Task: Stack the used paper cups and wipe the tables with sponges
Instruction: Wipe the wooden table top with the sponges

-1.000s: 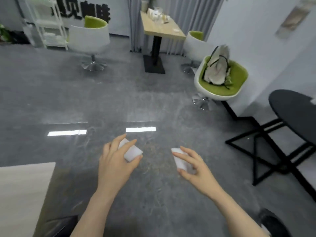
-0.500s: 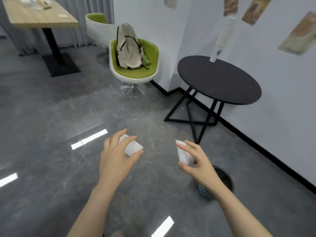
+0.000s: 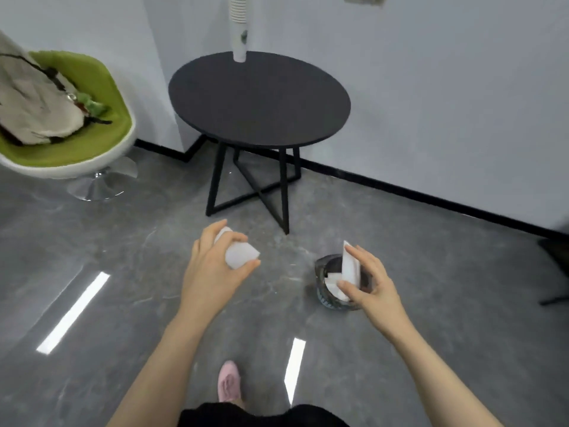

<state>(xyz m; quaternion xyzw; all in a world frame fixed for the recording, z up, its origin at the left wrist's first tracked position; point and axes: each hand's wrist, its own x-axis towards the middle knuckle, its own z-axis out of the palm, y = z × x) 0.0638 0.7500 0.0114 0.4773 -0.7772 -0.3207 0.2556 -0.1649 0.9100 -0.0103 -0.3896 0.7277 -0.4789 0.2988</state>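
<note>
Both hands are holding sponges. Left hand (image 3: 212, 269), in the middle of the frame, is curled around a white sponge (image 3: 241, 255), and right hand (image 3: 371, 283), a bit to the right, pinches a second white sponge (image 3: 350, 268) between thumb and fingers. Just behind the right hand, on the floor, sits a small dark bin (image 3: 326, 298) with white bits inside. A second ago the round black table (image 3: 258, 97) was only a dark edge at the right side; now it fills the upper middle, so the person has turned and walked toward it. A tall stack of paper cups (image 3: 238, 29) stands at the table's far edge, at the top of the frame, so the cups look already stacked. I think wiping this table comes next, but the hands are not near its top yet. A green chair (image 3: 101, 124) with a bag (image 3: 34, 109) sits at the upper left.
</note>
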